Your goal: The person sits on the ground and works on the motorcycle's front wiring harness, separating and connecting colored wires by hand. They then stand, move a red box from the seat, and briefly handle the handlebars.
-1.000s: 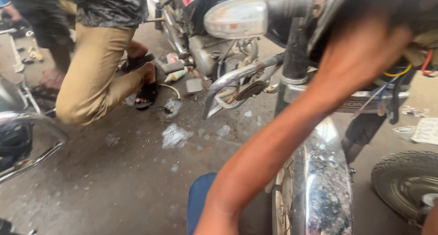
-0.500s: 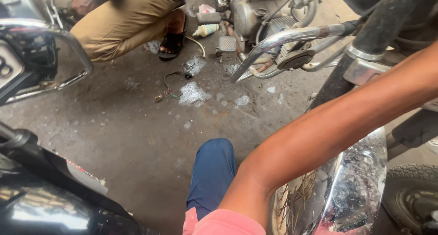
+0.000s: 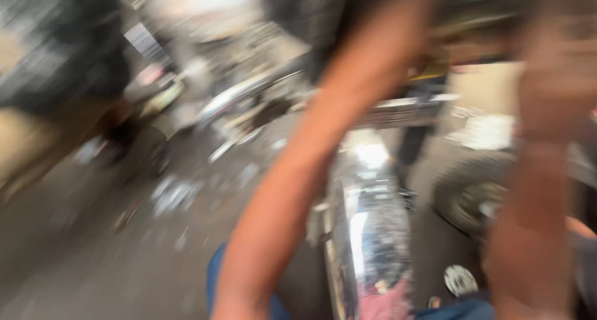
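Chrome of a motorcycle fender (image 3: 373, 233) gleams at lower centre between two bare forearms, the left arm (image 3: 298, 189) slanting up to the top centre, the right arm (image 3: 535, 233) rising at the right edge, both hands too blurred to tell their grip.

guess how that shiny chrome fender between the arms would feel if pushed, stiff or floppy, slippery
Probably stiff: the chrome fender looks like curved metal fixed over the wheel. Likely slippery too, since its mirror-bright surface reflects light. The picture is badly blurred, so its mounting cannot be told.
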